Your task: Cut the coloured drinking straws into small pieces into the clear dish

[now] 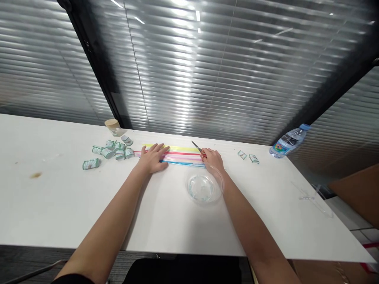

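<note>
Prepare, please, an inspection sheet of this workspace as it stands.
Surface: white table, brownish mark at left.
Work items: straw-like sticks, yellow, red, pink and blue, laid sideways; scissors; clear bowl, nearer the camera.
Clutter: small labelled pieces grouped at left, two similar pieces at right; lidded jar; bottle.
Hands: left hand spread over the sticks' left part; right hand at the scissors' handles, grip partly hidden.
Cables: nothing seen on the table.
Surroundings: blinds behind the table; cardboard at the right edge.
</note>
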`<state>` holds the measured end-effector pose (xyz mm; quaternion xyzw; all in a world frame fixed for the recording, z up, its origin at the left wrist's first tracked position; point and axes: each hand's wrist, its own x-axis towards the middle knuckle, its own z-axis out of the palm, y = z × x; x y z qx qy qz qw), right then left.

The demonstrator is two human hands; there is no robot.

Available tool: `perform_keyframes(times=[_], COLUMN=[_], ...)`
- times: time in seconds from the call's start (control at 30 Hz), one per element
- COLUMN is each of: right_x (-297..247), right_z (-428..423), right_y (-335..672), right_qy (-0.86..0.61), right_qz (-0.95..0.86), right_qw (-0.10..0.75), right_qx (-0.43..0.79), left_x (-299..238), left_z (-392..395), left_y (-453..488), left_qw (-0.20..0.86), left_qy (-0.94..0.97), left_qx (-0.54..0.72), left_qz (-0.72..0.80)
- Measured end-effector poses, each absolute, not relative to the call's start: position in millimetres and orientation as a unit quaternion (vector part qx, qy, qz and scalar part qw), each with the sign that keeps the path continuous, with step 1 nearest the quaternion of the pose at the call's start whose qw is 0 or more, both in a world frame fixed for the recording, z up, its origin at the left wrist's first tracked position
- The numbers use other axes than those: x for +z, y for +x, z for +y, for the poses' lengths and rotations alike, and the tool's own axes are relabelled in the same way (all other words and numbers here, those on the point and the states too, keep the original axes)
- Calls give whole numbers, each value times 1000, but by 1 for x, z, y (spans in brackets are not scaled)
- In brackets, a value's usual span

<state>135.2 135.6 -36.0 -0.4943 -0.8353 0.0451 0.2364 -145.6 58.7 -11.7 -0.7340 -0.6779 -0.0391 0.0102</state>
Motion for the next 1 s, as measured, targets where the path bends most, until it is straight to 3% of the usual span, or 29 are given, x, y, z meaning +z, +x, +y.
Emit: perform_keyframes(times=[0.37,0.67,0.83,1.0], right_x=[-47,-42,-56,-61], right_z=[143,129,138,158], right_y=[134,157,178,185], right_qy=[-476,-492,-506,-484], right_qz=[-788,-636,-503,-451], right_qw=[384,572,659,688], right_qx=[71,163,238,297], left_x=[-17,-22,-13,-15], left_z=[57,63,54,56], left_y=[-141,-169,-182,-187], left_qw=[10,91,100,60], left_qy=[-765,-591,-528,-540], left_qx=[-109,-300,-260,-269], left_qz=[-635,-743,-803,-795])
